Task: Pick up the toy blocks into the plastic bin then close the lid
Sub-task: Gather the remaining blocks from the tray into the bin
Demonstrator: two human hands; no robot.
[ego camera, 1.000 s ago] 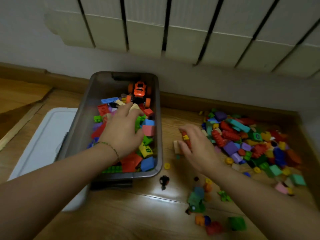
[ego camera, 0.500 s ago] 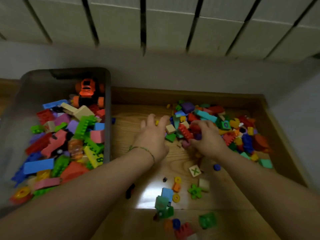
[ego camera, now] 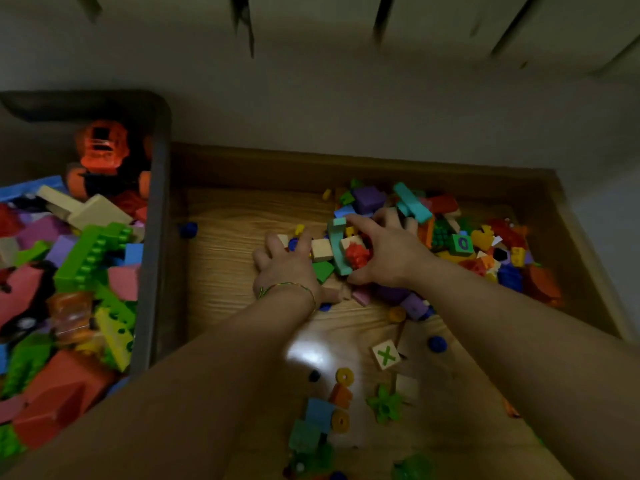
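A grey plastic bin (ego camera: 158,237) on the left holds many coloured toy blocks and an orange toy car (ego camera: 104,150). A pile of toy blocks (ego camera: 467,244) lies on the wooden floor in the right corner. At the pile's left edge, my left hand (ego camera: 287,268) rests on the floor with fingers spread, touching a cream block (ego camera: 321,249) and a green one (ego camera: 323,270). Facing it, my right hand (ego camera: 388,254) curls around a teal arch piece (ego camera: 337,247) and a red block (ego camera: 356,255). No lid is in view.
Loose pieces lie nearer to me: a cube with a green X (ego camera: 386,355), a green flower piece (ego camera: 384,405), yellow rings (ego camera: 344,377) and a blue block (ego camera: 318,414). A wooden skirting (ego camera: 311,168) and a white wall bound the corner.
My left hand left the bin and came to the pile. Both hands have closed in on each other, and the teal arch and red block now sit in my right hand.
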